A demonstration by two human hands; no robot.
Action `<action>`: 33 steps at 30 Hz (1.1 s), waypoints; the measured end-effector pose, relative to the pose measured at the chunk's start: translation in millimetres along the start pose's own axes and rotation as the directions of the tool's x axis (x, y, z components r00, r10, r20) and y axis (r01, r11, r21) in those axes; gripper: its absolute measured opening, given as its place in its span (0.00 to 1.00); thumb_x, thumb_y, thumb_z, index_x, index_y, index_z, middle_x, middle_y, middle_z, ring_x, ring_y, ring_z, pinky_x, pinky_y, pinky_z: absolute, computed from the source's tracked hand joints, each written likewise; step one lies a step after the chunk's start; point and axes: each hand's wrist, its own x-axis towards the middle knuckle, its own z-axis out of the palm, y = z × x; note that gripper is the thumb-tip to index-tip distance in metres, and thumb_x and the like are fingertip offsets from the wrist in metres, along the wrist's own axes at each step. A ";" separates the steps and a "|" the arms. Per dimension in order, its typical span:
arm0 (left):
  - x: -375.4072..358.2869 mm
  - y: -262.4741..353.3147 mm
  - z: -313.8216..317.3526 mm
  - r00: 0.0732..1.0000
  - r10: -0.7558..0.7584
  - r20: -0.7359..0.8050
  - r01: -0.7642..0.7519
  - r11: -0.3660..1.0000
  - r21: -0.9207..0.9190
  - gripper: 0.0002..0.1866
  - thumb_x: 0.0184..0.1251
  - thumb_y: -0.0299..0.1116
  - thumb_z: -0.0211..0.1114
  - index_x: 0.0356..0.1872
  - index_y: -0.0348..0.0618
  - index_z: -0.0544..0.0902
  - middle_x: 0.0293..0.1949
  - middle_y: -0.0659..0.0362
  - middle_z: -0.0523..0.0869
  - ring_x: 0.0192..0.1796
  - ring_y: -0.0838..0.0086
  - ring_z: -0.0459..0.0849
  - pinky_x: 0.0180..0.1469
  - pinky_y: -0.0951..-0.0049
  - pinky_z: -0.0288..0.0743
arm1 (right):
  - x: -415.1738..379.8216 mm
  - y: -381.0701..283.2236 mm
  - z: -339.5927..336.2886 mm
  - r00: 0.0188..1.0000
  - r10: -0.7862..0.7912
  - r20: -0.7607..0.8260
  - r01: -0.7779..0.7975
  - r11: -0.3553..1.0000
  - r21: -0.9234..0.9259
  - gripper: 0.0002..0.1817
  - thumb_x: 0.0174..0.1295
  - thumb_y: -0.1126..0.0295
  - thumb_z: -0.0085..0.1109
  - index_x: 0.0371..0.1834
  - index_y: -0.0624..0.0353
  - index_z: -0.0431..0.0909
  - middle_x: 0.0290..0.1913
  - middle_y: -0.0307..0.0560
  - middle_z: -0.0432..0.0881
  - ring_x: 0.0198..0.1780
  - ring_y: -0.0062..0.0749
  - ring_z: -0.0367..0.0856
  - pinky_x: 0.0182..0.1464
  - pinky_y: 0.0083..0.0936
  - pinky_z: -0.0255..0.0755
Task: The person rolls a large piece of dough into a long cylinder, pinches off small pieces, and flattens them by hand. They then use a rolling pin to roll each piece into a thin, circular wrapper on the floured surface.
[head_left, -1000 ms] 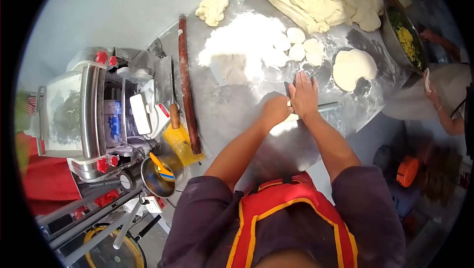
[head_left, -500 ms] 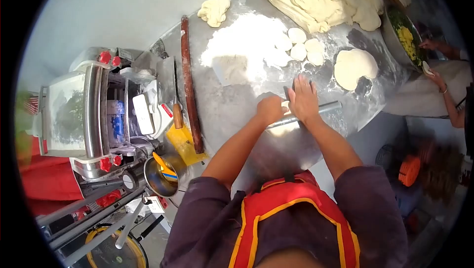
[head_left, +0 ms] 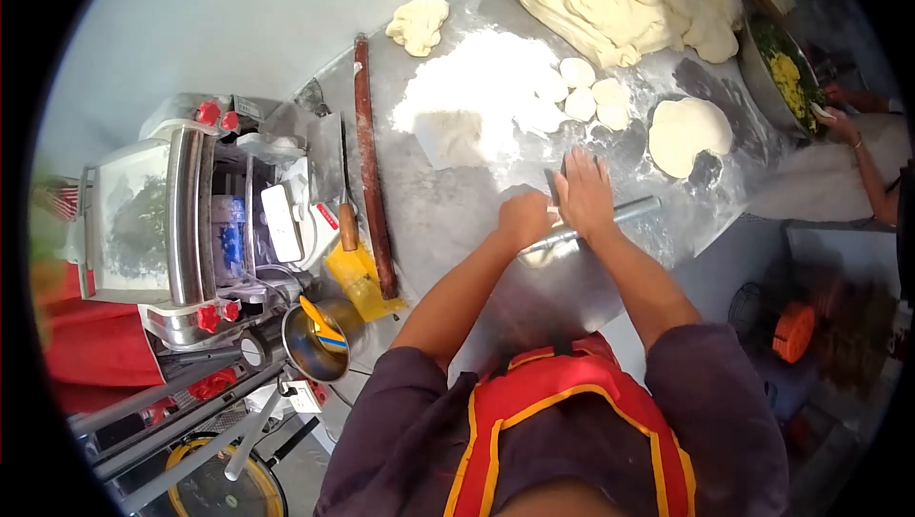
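My left hand [head_left: 524,220] is closed at the far edge of a small piece of dough [head_left: 539,257], seemingly pinching it; its fingertips are partly hidden. Flat, with fingers stretched out, my right hand [head_left: 585,195] presses its palm on a metal rolling pin [head_left: 637,209]. The pin lies across the dough, slanting up to the right. Beyond my hands several small dough rounds [head_left: 579,104] sit beside white flour [head_left: 477,79], and a larger flat dough piece [head_left: 688,136] lies to their right.
A big dough mass [head_left: 620,2] covers the table's far side. At the left lie a long wooden rod [head_left: 368,164], a wood-handled scraper [head_left: 348,226] and a yellow sheet [head_left: 362,279]. A co-worker's hand [head_left: 839,124] is by a bowl of filling [head_left: 789,83] at the right.
The co-worker's hand has moved up to the bowl with a small dough piece. The rolling pin shows more sharply under my right hand, and my hands have barely moved.
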 end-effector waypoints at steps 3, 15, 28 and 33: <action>-13.6 -36.7 5.9 0.988 -0.054 -0.145 0.046 0.997 -0.058 0.17 0.65 0.45 0.61 0.47 0.48 0.86 0.43 0.48 0.88 0.47 0.52 0.85 0.52 0.55 0.77 | -84.3 9.5 -11.9 0.994 -0.101 0.031 0.100 0.995 0.021 0.34 0.65 0.52 0.55 0.67 0.67 0.68 0.70 0.62 0.69 0.72 0.50 0.65 0.74 0.53 0.51; 13.3 -8.9 18.6 0.980 -0.041 -0.193 -0.010 0.967 -0.255 0.14 0.66 0.43 0.60 0.42 0.46 0.86 0.43 0.48 0.87 0.48 0.50 0.84 0.51 0.53 0.75 | 19.9 -3.0 12.3 0.995 -0.031 -0.093 0.027 0.999 -0.041 0.28 0.72 0.56 0.47 0.64 0.69 0.70 0.67 0.59 0.72 0.71 0.49 0.67 0.73 0.54 0.54; 3.7 1.5 -6.5 0.997 -0.046 -0.060 0.032 0.974 -0.226 0.17 0.61 0.45 0.65 0.44 0.43 0.85 0.44 0.44 0.86 0.50 0.50 0.84 0.49 0.53 0.77 | 14.7 -4.2 5.4 0.999 -0.011 -0.038 0.010 1.000 -0.013 0.30 0.73 0.54 0.43 0.67 0.68 0.68 0.69 0.61 0.70 0.73 0.48 0.64 0.76 0.51 0.49; -4.1 1.6 -25.3 0.996 0.028 0.082 -0.034 0.997 0.074 0.15 0.59 0.42 0.66 0.43 0.48 0.86 0.44 0.47 0.87 0.50 0.53 0.85 0.49 0.53 0.78 | -73.6 0.8 -13.7 0.994 -0.106 -0.005 0.107 0.993 0.042 0.34 0.66 0.53 0.54 0.69 0.66 0.66 0.70 0.59 0.69 0.73 0.47 0.64 0.75 0.51 0.50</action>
